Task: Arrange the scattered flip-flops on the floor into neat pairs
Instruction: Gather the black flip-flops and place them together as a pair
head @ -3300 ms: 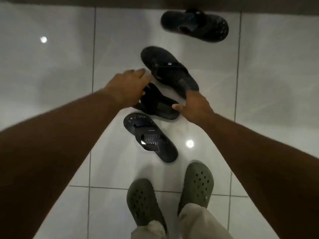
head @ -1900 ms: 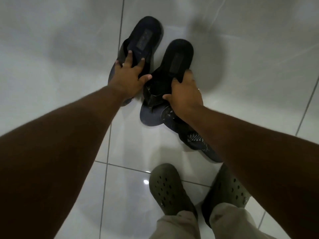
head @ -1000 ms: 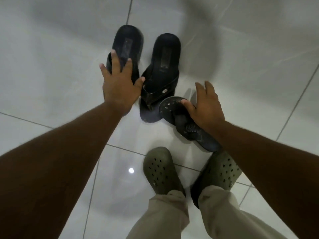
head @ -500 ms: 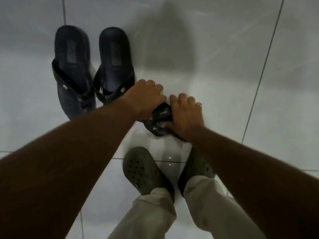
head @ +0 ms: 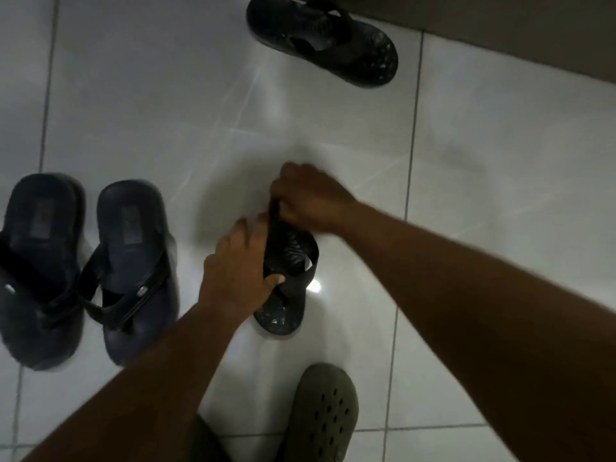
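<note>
Fingers of both hands still grip the patterned flip-flop, now farther from the pair.

Floor is big glossy white tiles with thin grey grout lines running up past the right hand's side. A bright light glare sits just below that hand, and a dull brownish wall base cuts across far above it.

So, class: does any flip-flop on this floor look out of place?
Yes. One black flip-flop lies alone and askew near the wall, far from its match, which both hands hold. The dark blue pair sits neatly together.
</note>
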Available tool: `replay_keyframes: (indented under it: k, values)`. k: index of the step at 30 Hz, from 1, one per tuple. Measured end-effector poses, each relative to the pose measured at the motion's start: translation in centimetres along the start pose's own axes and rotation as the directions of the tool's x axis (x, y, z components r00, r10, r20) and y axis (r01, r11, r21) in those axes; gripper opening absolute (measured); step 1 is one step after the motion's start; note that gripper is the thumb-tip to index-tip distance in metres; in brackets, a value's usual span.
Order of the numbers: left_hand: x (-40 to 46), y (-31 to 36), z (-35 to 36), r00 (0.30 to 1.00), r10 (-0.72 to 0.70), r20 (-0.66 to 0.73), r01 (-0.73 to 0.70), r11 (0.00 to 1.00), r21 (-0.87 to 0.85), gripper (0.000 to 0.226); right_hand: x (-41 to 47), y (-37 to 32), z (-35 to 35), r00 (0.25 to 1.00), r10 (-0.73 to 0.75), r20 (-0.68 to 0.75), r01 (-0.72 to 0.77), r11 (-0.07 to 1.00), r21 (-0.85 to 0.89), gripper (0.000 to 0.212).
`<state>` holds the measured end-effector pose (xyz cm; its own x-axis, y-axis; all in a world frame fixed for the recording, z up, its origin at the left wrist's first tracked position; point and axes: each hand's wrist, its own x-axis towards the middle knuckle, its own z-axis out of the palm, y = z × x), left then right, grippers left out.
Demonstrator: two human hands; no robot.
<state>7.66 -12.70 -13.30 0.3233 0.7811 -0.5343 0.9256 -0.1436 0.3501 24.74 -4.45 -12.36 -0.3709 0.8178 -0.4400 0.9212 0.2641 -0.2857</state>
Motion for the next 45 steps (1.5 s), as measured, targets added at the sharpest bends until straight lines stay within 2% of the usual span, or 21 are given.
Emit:
replay_keyframes:
  k: [2,4,6,8,10,13,16,21,23,25,30,35,38,40,42,45]
  values:
    - [0.8,0.8,-0.2,0.995,0.097,0.023,-0.099,0.986,0.134,0.11,1.9,3.8,-2.7,0.98,0.075,-0.183,-0.083,0.996,-0.038,0.042]
    - [2.0,1.3,0.0,0.983,0.15,0.106,-0.169,0.965,0.2,0.097,3.9,8.1,-5.4,0.955,0.135,-0.263,-0.168,0.98,-0.106,0.059]
    - [3.2,1.2,-0.1,0.975,0.151,0.161,-0.183,0.96,0.211,0.088,6.0,11.3,-7.4,0.954,0.21,-0.215,-0.254,0.946,-0.2,0.072]
    - [4.5,0.6,-0.7,0.974,0.133,0.184,-0.165,0.972,0.17,0.085,8.0,13.0,-8.5,0.95,0.295,-0.103,-0.312,0.915,-0.255,0.082]
    - [5.8,0.1,-1.8,0.971,0.122,0.207,-0.156,0.975,0.158,0.085,9.0,13.7,-8.7,0.936,0.351,-0.029,-0.347,0.902,-0.258,0.09]
    - [7.9,0.1,-3.5,0.965,0.11,0.24,-0.163,0.964,0.209,0.088,9.3,13.7,-8.0,0.931,0.366,-0.007,-0.358,0.907,-0.223,0.098]
    - [9.2,0.2,-4.7,0.956,0.078,0.283,-0.146,0.963,0.228,0.089,8.9,13.0,-6.6,0.93,0.368,0.028,-0.354,0.912,-0.208,0.095]
    - [9.1,0.2,-4.5,0.956,0.063,0.288,-0.135,0.961,0.239,0.089,4.6,10.6,-4.6,0.923,0.386,0.011,-0.373,0.898,-0.232,0.07]
    - [8.3,-0.2,-4.4,0.953,0.081,0.292,-0.159,0.954,0.254,0.087,1.9,9.2,-3.2,0.895,0.446,0.003,-0.445,0.894,-0.055,0.056]
    - [7.5,-0.9,-4.0,0.946,0.118,0.302,-0.212,0.93,0.301,0.087,-0.7,7.7,-1.2,0.881,0.473,0.005,-0.471,0.876,0.098,0.052]
    - [3.4,-1.0,-2.9,0.882,0.176,0.438,-0.38,0.815,0.438,0.089,-8.6,2.2,4.3,0.885,0.432,0.172,-0.466,0.822,0.328,0.066]
    - [-0.5,-0.8,-0.8,0.857,0.166,0.488,-0.386,0.834,0.395,0.09,-14.2,-3.6,8.8,0.899,0.352,0.259,-0.409,0.888,0.212,0.093]
    - [-2.0,-0.9,0.5,0.857,0.197,0.477,-0.392,0.85,0.352,0.086,-15.8,-5.4,10.3,0.891,0.371,0.261,-0.435,0.864,0.256,0.093]
    - [-2.6,-1.1,1.1,0.87,0.22,0.441,-0.388,0.858,0.336,0.084,-16.9,-6.5,11.0,0.902,0.356,0.243,-0.418,0.863,0.285,0.09]
    - [-3.1,-1.5,1.3,0.889,0.24,0.391,-0.379,0.864,0.331,0.081,-18.1,-7.0,11.3,0.919,0.364,0.152,-0.394,0.855,0.336,0.081]
    - [-4.1,-2.1,1.0,0.913,0.258,0.316,-0.353,0.887,0.298,0.078,-19.2,-6.2,10.9,0.847,0.528,-0.07,-0.492,0.826,0.276,0.068]
